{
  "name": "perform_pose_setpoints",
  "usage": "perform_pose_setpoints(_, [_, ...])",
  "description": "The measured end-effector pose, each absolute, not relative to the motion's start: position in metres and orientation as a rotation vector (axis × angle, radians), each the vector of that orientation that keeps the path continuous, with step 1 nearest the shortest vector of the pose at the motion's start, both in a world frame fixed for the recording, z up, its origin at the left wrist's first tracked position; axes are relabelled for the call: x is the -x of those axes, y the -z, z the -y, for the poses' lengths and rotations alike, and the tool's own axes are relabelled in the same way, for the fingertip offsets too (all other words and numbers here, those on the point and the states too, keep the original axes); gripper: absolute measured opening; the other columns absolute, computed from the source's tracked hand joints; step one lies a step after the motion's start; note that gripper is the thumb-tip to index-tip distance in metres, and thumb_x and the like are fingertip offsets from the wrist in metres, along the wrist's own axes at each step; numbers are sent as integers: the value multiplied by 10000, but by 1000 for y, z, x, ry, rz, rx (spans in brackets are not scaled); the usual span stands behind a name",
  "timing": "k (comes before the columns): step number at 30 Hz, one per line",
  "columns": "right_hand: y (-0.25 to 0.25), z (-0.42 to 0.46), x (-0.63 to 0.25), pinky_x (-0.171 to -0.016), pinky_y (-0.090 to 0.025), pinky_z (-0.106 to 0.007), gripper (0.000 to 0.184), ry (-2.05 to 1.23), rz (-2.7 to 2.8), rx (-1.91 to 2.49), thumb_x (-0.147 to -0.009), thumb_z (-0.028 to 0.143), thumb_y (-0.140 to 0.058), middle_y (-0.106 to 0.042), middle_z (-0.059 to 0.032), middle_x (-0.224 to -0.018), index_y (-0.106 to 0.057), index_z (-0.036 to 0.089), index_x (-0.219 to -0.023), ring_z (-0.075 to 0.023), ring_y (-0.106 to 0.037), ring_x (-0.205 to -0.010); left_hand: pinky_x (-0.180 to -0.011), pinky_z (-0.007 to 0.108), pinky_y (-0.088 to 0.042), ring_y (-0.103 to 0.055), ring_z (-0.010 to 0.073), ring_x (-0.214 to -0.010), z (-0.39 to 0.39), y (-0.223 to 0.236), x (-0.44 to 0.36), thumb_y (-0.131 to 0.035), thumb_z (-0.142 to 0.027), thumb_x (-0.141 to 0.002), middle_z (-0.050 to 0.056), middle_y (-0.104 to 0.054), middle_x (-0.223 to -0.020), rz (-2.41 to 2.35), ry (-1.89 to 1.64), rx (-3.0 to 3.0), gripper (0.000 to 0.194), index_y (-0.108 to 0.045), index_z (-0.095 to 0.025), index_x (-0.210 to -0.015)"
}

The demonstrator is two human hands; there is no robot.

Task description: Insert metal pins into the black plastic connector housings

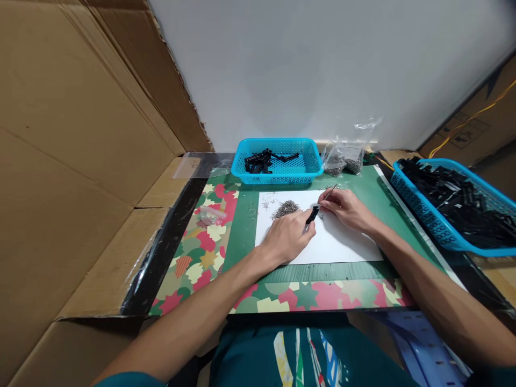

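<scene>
Head view: pinches slim, grey, metallic-looking tool (332, 188) in closed right fingers (329, 205), short, black, plastic-looking piece (312, 215) in closed left fingers (309, 235); likely light, stiff; grip its sides.

black-topped counter (164, 252), mostly under a green sheet (244, 234) with a multicolored patterned border (308, 296) at left and front. on the sheet: white paper (342, 250) holding a pile of small metal pieces (287, 208), loose bits around it, plus a small clear bag (212, 214) on the left border. along the back, blue basket (278, 179) with black parts (260, 161), two filled clear bags (334, 163) just right of it; fuller blue basket (445, 232) at far right.
</scene>
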State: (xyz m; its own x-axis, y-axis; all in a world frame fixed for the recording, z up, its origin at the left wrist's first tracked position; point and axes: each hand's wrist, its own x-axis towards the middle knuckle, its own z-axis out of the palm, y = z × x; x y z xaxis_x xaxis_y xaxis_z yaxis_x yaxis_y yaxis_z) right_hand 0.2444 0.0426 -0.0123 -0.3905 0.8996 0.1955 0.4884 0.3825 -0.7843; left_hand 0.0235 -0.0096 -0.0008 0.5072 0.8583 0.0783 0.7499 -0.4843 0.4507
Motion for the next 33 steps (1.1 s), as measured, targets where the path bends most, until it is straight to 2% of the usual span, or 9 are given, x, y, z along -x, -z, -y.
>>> perform_pose_setpoints(9, [11,-42,-246,-658,-440,-314,253,-862,2054,1196,-993,372,-578,-736,-76,-833,-692,163,-906,-192,-632,-712,-703,322,-476,-676,222,-845,10,0,-24,-400,-318,-1054,54,-697,-954,-1286,-424,-2455,318,-628,-203,-1244])
perform_pose_setpoints(17, [15,-42,-248,-643,-450,-303,262,-933,2023,1167,-997,414,-583,-714,-70,-850,-661,170,-940,-187,-629,-730,-717,334,-478,-689,235,-892,9,3,-25,-396,-326,-1051,70,-721,-997,-1289,-438,-2407,366,-610,-207,-1324])
perform_pose_setpoints(24, [16,-43,-247,-654,-453,-320,179,-874,2035,1172,-970,328,-592,-711,-56,-768,-659,176,-904,-196,-639,-695,-690,323,-447,-650,215,-809,7,0,-24,-386,-325,-1049,42,-686,-893,-1271,-428,-2404,326,-650,-208,-1200])
perform_pose_setpoints(33, [13,-39,-241,-630,-449,-324,99,-808,2040,1235,-920,235,-595,-700,-52,-737,-658,181,-867,-194,-639,-656,-673,323,-410,-645,213,-783,4,-3,-23,-364,-326,-1048,39,-694,-863,-1283,-385,-2392,326,-657,-204,-1125])
